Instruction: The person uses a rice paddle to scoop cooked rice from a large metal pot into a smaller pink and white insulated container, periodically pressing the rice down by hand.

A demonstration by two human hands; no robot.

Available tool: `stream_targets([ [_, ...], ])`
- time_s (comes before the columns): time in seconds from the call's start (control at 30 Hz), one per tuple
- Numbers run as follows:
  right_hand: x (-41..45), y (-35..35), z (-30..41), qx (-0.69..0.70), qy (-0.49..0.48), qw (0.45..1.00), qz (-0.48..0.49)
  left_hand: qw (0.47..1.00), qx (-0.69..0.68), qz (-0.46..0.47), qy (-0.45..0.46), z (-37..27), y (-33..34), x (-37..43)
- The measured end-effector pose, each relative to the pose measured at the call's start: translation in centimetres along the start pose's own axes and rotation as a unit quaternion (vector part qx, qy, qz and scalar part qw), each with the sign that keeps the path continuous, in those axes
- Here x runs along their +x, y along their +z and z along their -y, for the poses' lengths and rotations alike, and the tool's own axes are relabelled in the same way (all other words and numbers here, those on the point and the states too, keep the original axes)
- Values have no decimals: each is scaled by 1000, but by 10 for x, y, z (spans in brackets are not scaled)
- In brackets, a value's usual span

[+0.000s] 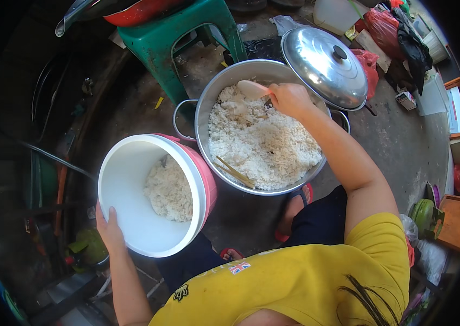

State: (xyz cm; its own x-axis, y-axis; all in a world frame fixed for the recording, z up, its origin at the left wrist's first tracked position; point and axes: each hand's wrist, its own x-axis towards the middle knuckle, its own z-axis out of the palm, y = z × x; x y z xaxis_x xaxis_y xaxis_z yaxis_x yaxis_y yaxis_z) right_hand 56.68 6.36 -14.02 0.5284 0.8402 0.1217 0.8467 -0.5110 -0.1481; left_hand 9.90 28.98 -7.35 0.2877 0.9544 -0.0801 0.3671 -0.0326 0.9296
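Cooked white rice [270,142] fills much of a large two-handled aluminium pot [234,75] in front of me. My right hand [291,100] grips a pale rice paddle [252,89] over the far part of the rice; its blade lies against the rice. Some yellowish stalks [236,173] lie at the pot's near left edge. With my left hand [109,228] I hold the rim of a pink bucket-shaped container [209,183] with a white inside, tilted toward me. A smaller heap of rice [171,191] sits in its bottom.
A domed metal lid [323,61] with a black knob leans on the pot's far right rim. Beyond the pot stands a green plastic stool [152,40] bearing a red pan [144,12]. Plastic bags [384,32] lie at the far right, and a green gas cylinder [422,214] stands nearer.
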Motion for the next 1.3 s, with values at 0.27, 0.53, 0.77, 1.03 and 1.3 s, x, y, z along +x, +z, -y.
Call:
stream_targets([
  [0.27,22,4,28,1,90,980,180,1000,-8,2,2,5,-3,1],
  [0.53,34,32,48,64,75,969,226,1000,-11,-9,-5,3,-2,0],
  [0.77,20,65,86,30,60,972,227,1000,-6,2,0,4,0,2],
  [1.03,13,16,36,137,20,972,187,1000,3,-8,5,6,-3,3],
  [1.3,-11,-96,1,326,-42,912,245,997,64,-22,32,5,-4,3],
])
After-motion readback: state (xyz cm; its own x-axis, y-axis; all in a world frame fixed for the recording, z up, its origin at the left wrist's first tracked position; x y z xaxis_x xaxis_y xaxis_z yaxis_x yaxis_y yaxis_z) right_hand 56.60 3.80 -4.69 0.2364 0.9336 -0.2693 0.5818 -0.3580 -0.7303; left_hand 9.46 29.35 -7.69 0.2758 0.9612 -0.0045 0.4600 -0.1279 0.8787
